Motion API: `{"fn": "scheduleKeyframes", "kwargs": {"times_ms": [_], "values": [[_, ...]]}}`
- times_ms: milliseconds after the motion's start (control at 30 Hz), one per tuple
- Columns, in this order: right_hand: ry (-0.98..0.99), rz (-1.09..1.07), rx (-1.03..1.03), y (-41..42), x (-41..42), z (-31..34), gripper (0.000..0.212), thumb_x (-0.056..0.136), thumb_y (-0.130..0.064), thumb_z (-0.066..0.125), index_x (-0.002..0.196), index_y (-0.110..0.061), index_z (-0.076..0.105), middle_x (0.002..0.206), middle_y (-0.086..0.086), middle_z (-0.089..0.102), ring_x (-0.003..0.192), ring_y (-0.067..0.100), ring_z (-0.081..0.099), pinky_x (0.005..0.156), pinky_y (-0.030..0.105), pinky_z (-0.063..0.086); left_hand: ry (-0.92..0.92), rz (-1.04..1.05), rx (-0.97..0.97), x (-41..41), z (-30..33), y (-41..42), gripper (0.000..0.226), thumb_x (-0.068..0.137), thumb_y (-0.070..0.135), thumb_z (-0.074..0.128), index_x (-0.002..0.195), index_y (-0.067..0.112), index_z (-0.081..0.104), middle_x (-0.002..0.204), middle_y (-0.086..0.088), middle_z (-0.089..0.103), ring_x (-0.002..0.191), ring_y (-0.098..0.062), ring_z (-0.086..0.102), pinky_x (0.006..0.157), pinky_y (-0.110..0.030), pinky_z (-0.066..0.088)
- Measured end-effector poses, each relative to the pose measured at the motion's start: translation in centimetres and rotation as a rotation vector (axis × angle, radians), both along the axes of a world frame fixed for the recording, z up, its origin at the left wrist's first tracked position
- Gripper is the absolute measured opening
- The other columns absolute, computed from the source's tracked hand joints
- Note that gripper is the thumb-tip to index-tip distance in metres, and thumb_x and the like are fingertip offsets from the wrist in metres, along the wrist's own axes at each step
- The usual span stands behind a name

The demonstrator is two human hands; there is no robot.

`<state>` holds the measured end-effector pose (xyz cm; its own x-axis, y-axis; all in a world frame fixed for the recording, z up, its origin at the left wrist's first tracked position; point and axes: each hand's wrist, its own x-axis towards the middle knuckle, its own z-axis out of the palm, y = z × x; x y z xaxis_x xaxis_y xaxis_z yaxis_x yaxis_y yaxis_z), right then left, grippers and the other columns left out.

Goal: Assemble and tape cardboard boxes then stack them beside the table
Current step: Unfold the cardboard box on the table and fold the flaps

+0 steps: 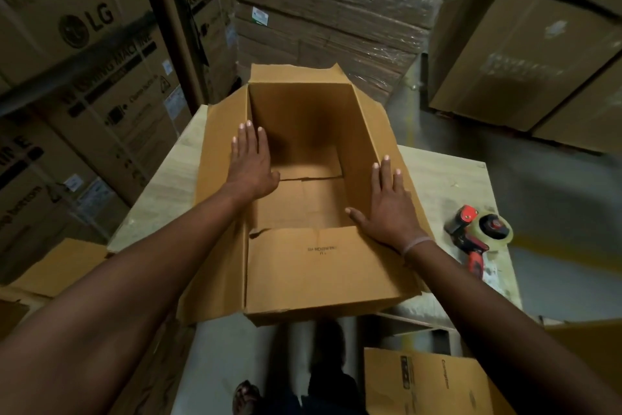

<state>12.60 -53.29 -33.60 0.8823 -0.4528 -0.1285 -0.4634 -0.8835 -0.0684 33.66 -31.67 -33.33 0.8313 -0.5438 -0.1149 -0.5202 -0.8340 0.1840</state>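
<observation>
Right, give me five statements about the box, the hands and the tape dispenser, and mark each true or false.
1. The cardboard box stands on the table with its top flaps open. True.
2. The left hand lies flat on the box's left flap. True.
3. The right hand holds the tape dispenser. False: the right hand lies flat on the right flap, and the dispenser sits untouched on the table, to the right of the box.
4. The box is filled with goods. False: its inside is bare, with only the folded bottom flaps showing.
5. The tape dispenser is blue. False: it is red and black, with a roll of tape on it.
</observation>
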Motion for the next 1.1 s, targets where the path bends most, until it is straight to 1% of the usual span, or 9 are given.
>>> {"fn": "scheduleKeyframes", "kwargs": {"times_ms": [233,500,567,667,767,833,900,1000,1100], "values": [[-0.04,0.057,0.12,-5.0,11.1,1.0,0.105,0.1,-0.061,0.053,0.165,-0.012,-0.012,0.172,0.01,-0.023,0.159,0.035,-0.016,0.128,0.059,0.01,0.011,0.091,-0.017,2.8,-0.2,-0.8,0.107,0.096,0.034,0.065,0.163,0.006,-0.014,0.166,-0.021,-0.03,0.154,-0.036,-0.027,0.128,-0.05,-0.007],[-0.17,-0.057,0.372,-11.1,25.9,2.4,0.104,0.098,-0.053,0.063,0.166,-0.01,-0.003,0.175,0.012,-0.003,0.16,0.036,-0.004,0.13,0.055,0.009,0.016,0.07,-0.013,3.5,-1.2,-0.3,0.105,0.099,0.041,0.062,0.163,0.006,-0.013,0.165,-0.018,-0.035,0.154,-0.032,-0.029,0.127,-0.047,-0.007],[-0.188,-0.145,0.532,-12.3,28.5,2.8,0.116,0.088,-0.063,0.071,0.167,-0.014,0.001,0.174,0.013,0.009,0.16,0.039,0.007,0.129,0.057,0.016,0.014,0.068,-0.014,3.5,-1.3,-0.2,0.105,0.099,0.041,0.062,0.163,0.006,-0.013,0.164,-0.017,-0.036,0.153,-0.032,-0.03,0.127,-0.046,-0.007],[-0.24,-0.346,0.897,-15.5,32.5,1.3,0.147,0.042,-0.082,0.085,0.163,-0.02,0.028,0.162,0.01,0.042,0.145,0.035,0.044,0.109,0.051,0.047,-0.001,0.064,-0.034,3.5,-1.5,-0.3,0.108,0.098,0.04,0.064,0.162,0.005,-0.015,0.163,-0.017,-0.039,0.153,-0.032,-0.031,0.126,-0.044,-0.009],[-0.377,-0.329,1.284,-18.8,35.4,-0.9,0.132,0.029,-0.076,0.093,0.141,-0.014,0.062,0.139,0.011,0.066,0.119,0.032,0.067,0.096,0.046,0.057,0.004,0.061,-0.05,3.7,-1.6,-0.2,0.115,0.095,0.042,0.067,0.161,0.007,-0.021,0.162,-0.016,-0.041,0.154,-0.033,-0.03,0.127,-0.045,-0.008],[-0.515,-0.345,1.448,-16.5,33.4,2.4,0.103,0.044,-0.068,0.095,0.125,-0.008,0.073,0.117,0.01,0.076,0.102,0.029,0.074,0.092,0.043,0.06,0.027,0.068,-0.085,3.8,-1.6,0.1,0.119,0.095,0.043,0.067,0.159,0.008,-0.026,0.162,-0.015,-0.042,0.154,-0.031,-0.03,0.127,-0.044,-0.008],[-0.573,-0.379,1.482,-14.1,31.0,5.6,0.066,0.079,-0.066,0.076,0.107,-0.006,0.072,0.092,0.007,0.073,0.077,0.019,0.068,0.07,0.03,0.055,0.054,0.077,-0.14,3.8,-1.5,0.4,0.119,0.096,0.044,0.067,0.159,0.008,-0.027,0.163,-0.014,-0.04,0.154,-0.029,-0.028,0.129,-0.045,-0.008],[-0.687,-0.394,1.492,-13.3,29.2,6.8,0.071,0.097,-0.075,0.041,0.091,-0.01,0.068,0.082,0.004,0.065,0.074,0.017,0.057,0.066,0.029,0.042,0.126,0.084,-0.252,3.8,-1.0,0.9,0.113,0.1,0.051,0.059,0.158,0.01,-0.028,0.163,-0.009,-0.038,0.154,-0.023,-0.028,0.127,-0.041,-0.011],[-0.593,-0.35,1.473,-13.3,26.9,6.8,0.078,0.096,-0.08,0.036,0.075,-0.012,0.067,0.078,0.004,0.065,0.07,0.014,0.058,0.069,0.031,0.043,0.225,0.097,-0.355,4.1,-0.9,1.9,0.1,0.103,0.061,0.041,0.16,0.014,-0.026,0.164,-0.005,-0.036,0.154,-0.018,-0.029,0.126,-0.039,-0.014]]}}
